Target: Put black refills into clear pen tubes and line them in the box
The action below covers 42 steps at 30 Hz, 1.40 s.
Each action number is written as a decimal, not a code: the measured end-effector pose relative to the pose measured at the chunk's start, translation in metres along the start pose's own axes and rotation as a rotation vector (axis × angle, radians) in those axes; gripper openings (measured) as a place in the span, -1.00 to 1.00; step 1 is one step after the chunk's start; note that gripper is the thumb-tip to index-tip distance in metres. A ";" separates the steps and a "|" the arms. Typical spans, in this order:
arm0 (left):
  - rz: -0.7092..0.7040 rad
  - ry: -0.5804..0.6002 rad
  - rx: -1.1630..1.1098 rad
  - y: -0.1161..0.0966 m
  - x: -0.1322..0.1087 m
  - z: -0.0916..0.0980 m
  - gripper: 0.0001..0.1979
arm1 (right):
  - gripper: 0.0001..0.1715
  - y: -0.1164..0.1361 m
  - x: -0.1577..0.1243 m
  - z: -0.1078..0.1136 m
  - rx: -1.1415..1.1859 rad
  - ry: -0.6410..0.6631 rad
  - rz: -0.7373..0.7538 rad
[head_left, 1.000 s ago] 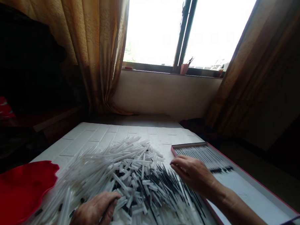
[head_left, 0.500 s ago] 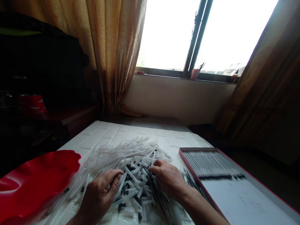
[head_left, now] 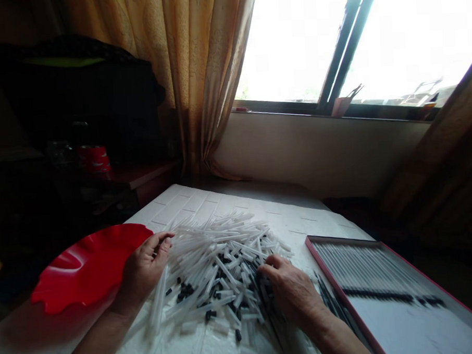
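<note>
A heap of long translucent white pen barrels (head_left: 207,241) covers the middle of the table. My left hand (head_left: 144,267) is at the heap's left edge, fingers curled and thumb close to the index finger; what is between them, if anything, I cannot make out. My right hand (head_left: 293,286) bends down with its fingers together over thin dark rods like pen refills (head_left: 268,314), its fingertips partly hidden. Between the hands lie short clear caps (head_left: 225,294) and small black plugs (head_left: 185,290).
At left is a red wavy-rimmed bowl (head_left: 89,267). A shallow pink-edged box (head_left: 391,321) at right holds a row of white pens with black ends (head_left: 365,260). More dark rods (head_left: 332,295) lie along the box. A window (head_left: 293,44) and curtains (head_left: 200,69) stand behind.
My left hand has moved from the caps, left and away from me to the barrels' edge. My right hand stays by the dark rods. The view has turned left.
</note>
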<state>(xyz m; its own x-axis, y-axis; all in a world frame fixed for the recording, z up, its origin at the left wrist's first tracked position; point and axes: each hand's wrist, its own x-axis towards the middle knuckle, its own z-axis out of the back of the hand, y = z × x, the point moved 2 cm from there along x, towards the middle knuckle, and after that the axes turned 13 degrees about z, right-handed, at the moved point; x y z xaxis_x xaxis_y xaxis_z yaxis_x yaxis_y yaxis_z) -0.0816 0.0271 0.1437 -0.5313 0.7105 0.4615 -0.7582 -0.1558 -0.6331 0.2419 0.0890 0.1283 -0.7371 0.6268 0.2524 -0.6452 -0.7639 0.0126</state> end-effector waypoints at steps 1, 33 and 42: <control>0.021 0.029 0.037 0.003 0.002 0.003 -0.61 | -0.51 -0.001 -0.001 -0.001 -0.008 -0.008 -0.009; 0.054 0.594 0.597 -0.006 -0.041 0.029 -0.55 | -0.69 -0.015 -0.019 -0.010 0.085 -0.446 0.201; 0.072 0.338 0.255 0.028 -0.034 0.031 -0.59 | -0.71 -0.010 -0.013 0.004 0.165 -0.397 0.084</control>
<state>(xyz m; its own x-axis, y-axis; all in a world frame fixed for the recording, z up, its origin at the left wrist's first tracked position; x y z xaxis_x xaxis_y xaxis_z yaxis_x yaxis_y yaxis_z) -0.0964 -0.0227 0.1295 -0.4647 0.8700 0.1651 -0.8155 -0.3478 -0.4625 0.2594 0.0878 0.1289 -0.6301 0.4787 0.6114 -0.5222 -0.8440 0.1227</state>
